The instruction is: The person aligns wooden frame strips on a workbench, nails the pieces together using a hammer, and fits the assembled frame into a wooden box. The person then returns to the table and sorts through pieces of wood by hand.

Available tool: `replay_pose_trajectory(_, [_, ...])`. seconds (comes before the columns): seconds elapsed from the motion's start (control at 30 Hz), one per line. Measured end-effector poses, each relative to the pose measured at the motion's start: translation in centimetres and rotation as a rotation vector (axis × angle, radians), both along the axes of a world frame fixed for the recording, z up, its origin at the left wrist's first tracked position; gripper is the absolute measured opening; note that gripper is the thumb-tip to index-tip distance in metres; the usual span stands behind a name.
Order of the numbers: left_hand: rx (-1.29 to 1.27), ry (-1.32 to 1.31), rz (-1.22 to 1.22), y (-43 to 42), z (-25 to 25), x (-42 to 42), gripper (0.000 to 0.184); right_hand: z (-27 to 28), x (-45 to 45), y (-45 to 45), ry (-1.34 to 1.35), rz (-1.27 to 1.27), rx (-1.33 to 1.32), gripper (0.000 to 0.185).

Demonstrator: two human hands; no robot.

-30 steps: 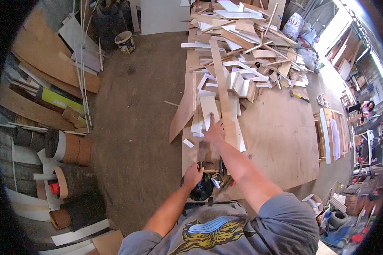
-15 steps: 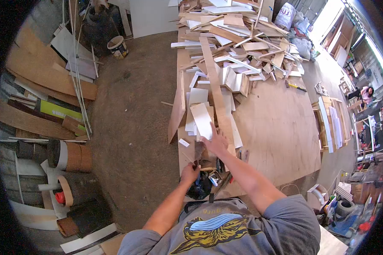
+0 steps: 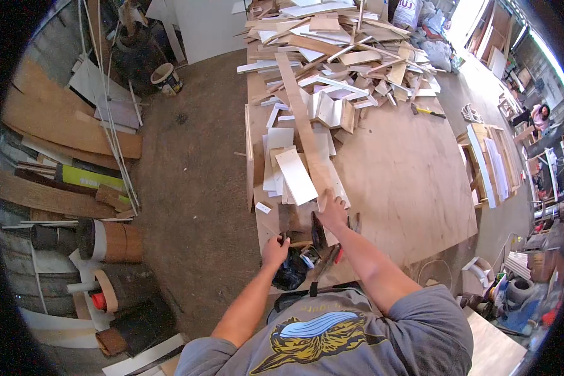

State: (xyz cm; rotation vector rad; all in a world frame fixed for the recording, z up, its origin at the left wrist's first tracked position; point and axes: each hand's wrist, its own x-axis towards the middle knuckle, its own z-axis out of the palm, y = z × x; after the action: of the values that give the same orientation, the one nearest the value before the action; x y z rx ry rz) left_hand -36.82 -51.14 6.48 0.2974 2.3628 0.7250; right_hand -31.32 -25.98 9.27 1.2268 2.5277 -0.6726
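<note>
My right hand (image 3: 333, 212) is at the near end of a long wooden strip (image 3: 302, 119), its fingers curled over the wood. The strip runs away from me towards the scrap pile. Left of that hand, a white rectangular panel (image 3: 296, 176) lies on other white and brown offcuts. My left hand (image 3: 274, 252) is closed near the table's left front corner, around something small and dark that I cannot make out. Beside it, a black plastic bag (image 3: 290, 271) sits close to my waist. A small white piece (image 3: 263, 207) lies just beyond the left hand.
A heap of wood offcuts (image 3: 351, 59) covers the far part of the plywood table (image 3: 407, 182). A hammer (image 3: 428, 111) with a yellow and black handle lies at its right. Rolls of sheet material (image 3: 122, 240) stand at left, a bucket (image 3: 166, 78) farther back. A person (image 3: 539, 118) is at far right.
My right hand has left the white panel and moved right onto the long wooden strip. The panel now lies untouched on the offcuts. My left hand stays near the front corner, still closed.
</note>
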Motion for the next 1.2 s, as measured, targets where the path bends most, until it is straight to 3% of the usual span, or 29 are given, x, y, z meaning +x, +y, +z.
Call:
replay_pose_trajectory(0.13, [0.026,0.112,0.036,0.6,-0.9,0.3,0.049,0.9,0.7,0.7,0.119,-0.036,-0.027,0.096])
replay_pose_trajectory(0.23, [0.029,0.144,0.083,1.4,-0.6,0.6,0.049,-3.7,1.6,3.0,0.423,-0.081,-0.150,0.069])
replay_pose_trajectory(0.33, [0.073,0.155,0.139,2.3,-0.5,0.9,0.045,-8.0,2.5,6.0,0.470,-0.089,-0.068,0.032])
replay_pose_trajectory(0.43, [0.137,0.204,0.176,3.8,1.3,1.9,0.040,-8.1,3.8,9.1,0.638,-0.474,-0.472,0.015])
replay_pose_trajectory(0.53, [0.239,0.267,0.209,5.8,3.4,3.2,0.036,-7.5,4.8,11.9,0.775,-0.475,-0.500,0.027])
replay_pose_trajectory(0.73, [0.497,0.270,0.212,11.0,4.2,6.1,0.033,1.2,10.3,12.9,0.520,-0.317,-0.194,0.048])
replay_pose_trajectory(0.83, [0.526,0.154,0.184,14.3,4.7,8.1,0.036,4.0,14.4,13.1,0.518,-0.271,-0.258,0.048])
replay_pose_trajectory(0.97, [0.578,-0.030,0.173,18.9,6.5,11.4,0.040,2.4,19.2,14.1,0.677,-0.279,-0.239,0.047])
replay_pose_trajectory(1.2, [0.937,-0.265,0.256,27.1,10.8,16.8,0.038,3.0,26.0,15.1,0.920,-0.291,-0.240,0.043])
